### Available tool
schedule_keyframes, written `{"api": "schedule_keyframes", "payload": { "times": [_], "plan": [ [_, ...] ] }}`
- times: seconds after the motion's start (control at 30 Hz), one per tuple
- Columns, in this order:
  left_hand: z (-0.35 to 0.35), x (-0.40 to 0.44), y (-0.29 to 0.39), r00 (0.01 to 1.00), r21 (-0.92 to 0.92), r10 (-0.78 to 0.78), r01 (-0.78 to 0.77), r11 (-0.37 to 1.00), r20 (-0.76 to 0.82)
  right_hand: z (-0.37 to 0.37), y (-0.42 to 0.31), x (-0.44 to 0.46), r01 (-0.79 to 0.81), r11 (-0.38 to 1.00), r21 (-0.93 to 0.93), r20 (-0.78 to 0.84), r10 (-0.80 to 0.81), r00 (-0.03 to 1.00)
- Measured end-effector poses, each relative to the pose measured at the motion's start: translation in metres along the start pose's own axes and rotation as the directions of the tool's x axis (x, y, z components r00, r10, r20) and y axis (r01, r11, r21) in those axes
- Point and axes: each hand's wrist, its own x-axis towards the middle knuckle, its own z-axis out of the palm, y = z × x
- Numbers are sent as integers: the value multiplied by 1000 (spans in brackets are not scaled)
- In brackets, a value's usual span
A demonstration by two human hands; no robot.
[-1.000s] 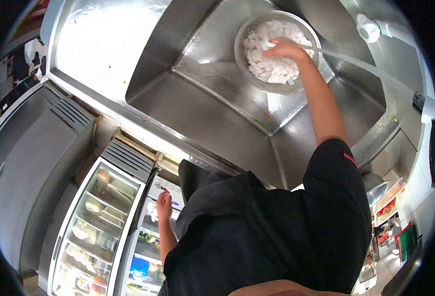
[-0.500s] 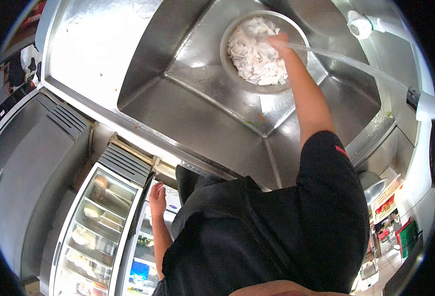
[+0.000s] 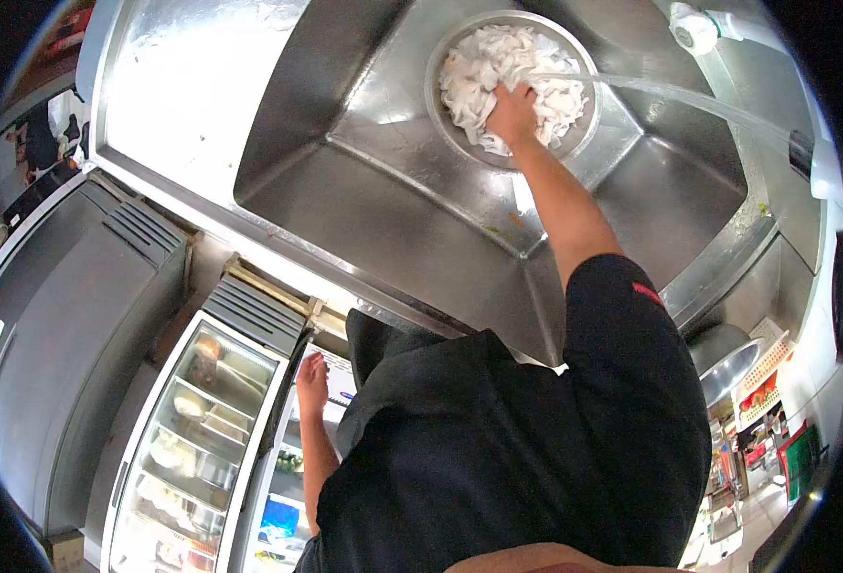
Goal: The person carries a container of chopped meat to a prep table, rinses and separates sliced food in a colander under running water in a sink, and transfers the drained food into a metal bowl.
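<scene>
A round metal bowl [image 3: 433,100] sits in the sink, filled with a heap of soft white strips [image 3: 560,105]; their exact kind I cannot tell. My right hand [image 3: 514,116] reaches down onto the heap, fingers apart, their tips partly hidden among the strips. From the right, a stream of water [image 3: 650,88] pours into the bowl just beyond my fingers. My left hand [image 3: 313,382] hangs low at my side, away from the sink, with loosely bent fingers and nothing visible in it.
The steel sink [image 3: 393,201] surrounds the bowl, with small orange and green scraps on its floor. A white pipe fitting [image 3: 693,29] and a spout [image 3: 801,153] stand at right. A glass-fronted fridge [image 3: 192,411] is at lower left, and a metal basin [image 3: 727,363] at lower right.
My right hand has moved left and nearer to me within the bowl, out of the water stream and onto the white strips. My left hand stays low at my side.
</scene>
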Motion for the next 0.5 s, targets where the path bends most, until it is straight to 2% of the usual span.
{"api": "schedule_keyframes", "payload": {
  "times": [0.03, 0.13, 0.23, 0.27, 0.33, 0.37, 0.4, 0.5],
  "plan": [
    [0, 0, 3, 1000, -15, 18, -18, 1000, -14, -1, 4, 12, -19, 999, -31, -44, 17, 999],
    [2, -5, 12, 998, -35, 28, -30, 999, -52, -10, 20, 46, -101, 977, 188, 124, 79, 989],
    [9, -5, -1, 999, -80, 27, -30, 996, -39, -11, 30, 65, -176, 954, 243, 77, 162, 984],
    [12, -5, -12, 999, -88, 19, -21, 996, -30, -14, 41, 60, -166, 877, 450, 82, 145, 986],
    [15, -9, -26, 1000, -74, -15, 17, 997, 18, -43, 35, 45, -141, 883, 448, 70, 123, 990],
    [15, -10, -30, 995, -69, -84, 88, 994, 61, -55, 33, 40, -130, 884, 448, 59, 116, 991],
    [18, -10, -34, 995, -73, -75, 80, 994, 62, -64, 31, 37, -221, 868, 445, 146, 173, 974],
    [17, -7, -40, 994, -33, -91, 93, 995, 60, -73, 26, 28, -41, 945, 324, -52, 61, 997]
  ]
}}
